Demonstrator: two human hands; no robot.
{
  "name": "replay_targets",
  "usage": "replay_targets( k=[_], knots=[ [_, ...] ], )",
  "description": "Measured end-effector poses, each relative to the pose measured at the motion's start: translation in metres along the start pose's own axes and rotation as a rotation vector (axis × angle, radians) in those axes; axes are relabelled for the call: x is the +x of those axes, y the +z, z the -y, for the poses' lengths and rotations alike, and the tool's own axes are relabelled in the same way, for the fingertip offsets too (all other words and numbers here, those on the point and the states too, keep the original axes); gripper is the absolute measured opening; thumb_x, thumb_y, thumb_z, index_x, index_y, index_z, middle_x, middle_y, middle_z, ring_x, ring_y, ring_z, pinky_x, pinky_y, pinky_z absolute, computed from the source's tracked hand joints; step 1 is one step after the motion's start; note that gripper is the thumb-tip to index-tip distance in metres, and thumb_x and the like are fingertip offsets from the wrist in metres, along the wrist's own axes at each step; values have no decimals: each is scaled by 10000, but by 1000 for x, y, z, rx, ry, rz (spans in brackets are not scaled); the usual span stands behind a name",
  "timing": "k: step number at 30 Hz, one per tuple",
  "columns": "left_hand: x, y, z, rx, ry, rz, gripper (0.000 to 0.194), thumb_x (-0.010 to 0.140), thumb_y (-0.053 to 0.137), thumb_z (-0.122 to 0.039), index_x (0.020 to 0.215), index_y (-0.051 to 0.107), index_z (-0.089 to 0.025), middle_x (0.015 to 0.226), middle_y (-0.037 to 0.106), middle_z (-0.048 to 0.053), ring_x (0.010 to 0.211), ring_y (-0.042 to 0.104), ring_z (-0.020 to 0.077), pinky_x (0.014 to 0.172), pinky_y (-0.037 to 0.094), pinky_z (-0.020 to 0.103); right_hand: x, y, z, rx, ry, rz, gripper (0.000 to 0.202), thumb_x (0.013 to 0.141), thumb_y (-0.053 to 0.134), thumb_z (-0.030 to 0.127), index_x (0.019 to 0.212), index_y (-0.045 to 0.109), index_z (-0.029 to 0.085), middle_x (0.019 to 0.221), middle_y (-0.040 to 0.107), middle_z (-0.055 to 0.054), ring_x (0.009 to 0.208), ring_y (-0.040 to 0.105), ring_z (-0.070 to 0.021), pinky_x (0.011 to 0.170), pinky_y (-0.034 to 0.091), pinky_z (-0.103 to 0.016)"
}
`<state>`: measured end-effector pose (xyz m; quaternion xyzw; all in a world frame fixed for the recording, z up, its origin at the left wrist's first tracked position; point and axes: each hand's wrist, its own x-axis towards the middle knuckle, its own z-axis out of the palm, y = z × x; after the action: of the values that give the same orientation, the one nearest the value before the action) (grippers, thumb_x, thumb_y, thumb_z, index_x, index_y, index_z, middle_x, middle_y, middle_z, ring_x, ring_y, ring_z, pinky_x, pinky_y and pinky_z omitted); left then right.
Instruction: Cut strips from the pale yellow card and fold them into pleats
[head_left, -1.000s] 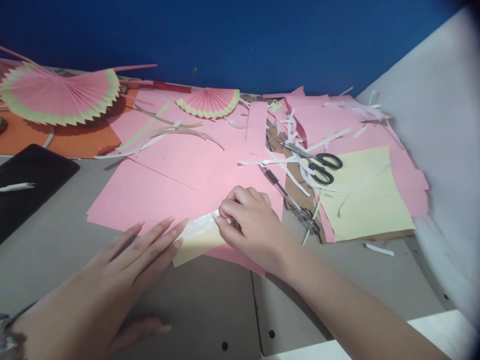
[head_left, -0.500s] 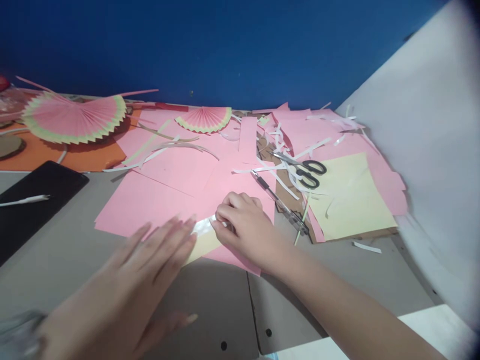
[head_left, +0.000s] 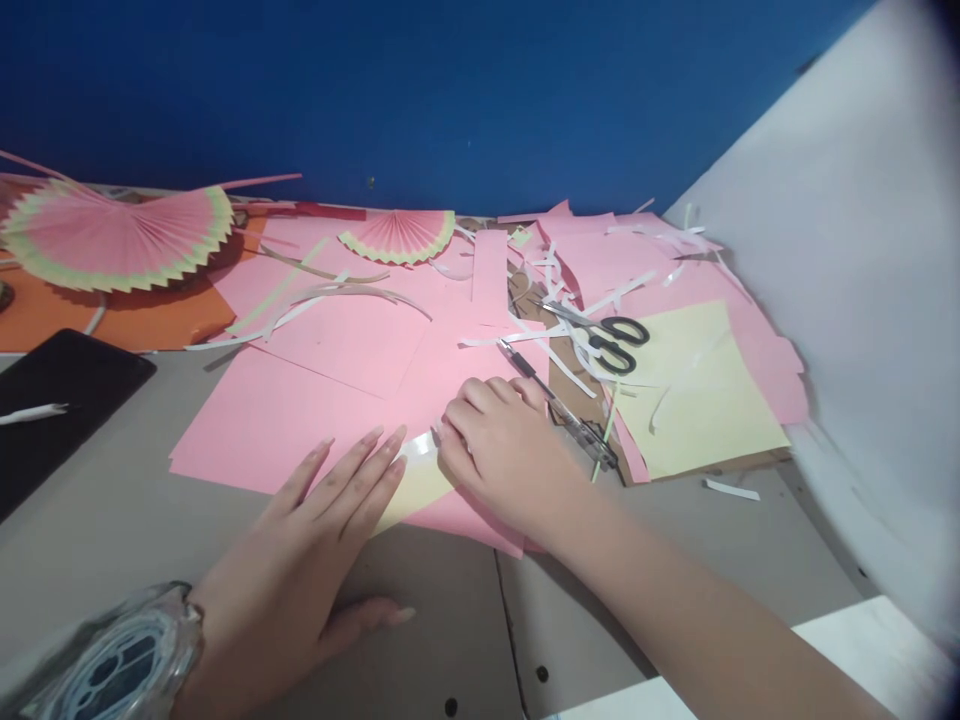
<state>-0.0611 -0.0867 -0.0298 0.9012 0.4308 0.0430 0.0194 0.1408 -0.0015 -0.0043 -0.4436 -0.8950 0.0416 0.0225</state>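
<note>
Stretched flat, my left hand presses on the paper with its fingers spread a little, a watch on its wrist. Between my two hands a shiny clear strip lies along the seam of a pink sheet and a pale yellow strip. My right hand is curled over the right end of the shiny strip, thumb and fingers closed there; what they pinch is hidden.
Black-handled scissors and a pen lie right of centre among white paper strips. A yellow sheet is at the right. Folded pink-yellow fans and a black phone-like slab are at the left.
My left hand has moved slightly right along the strip, and its watch has come into view. My right hand stays at the strip's end. The whole view has shifted a little.
</note>
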Motion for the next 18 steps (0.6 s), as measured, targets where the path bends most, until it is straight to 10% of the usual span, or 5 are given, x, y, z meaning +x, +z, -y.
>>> replay_targets(
  k=[10,18],
  knots=[
    [0,1,0,-10,-7,29,836,846,398,-632,1450,239,-76,1538,180,146,1409,163,295,1132,49,439,0,0,-15,-175,154,-49,299,927,325,235,792,583,167,831,598,-77,829,516,-237,781,253,-399],
    [-4,2,-3,9,-56,1,823,841,407,-624,1441,270,-78,1528,205,153,1402,186,308,1133,68,479,-4,-5,-1,168,-7,12,167,874,515,357,900,537,193,947,593,-31,905,496,-203,828,275,-362]
  ],
)
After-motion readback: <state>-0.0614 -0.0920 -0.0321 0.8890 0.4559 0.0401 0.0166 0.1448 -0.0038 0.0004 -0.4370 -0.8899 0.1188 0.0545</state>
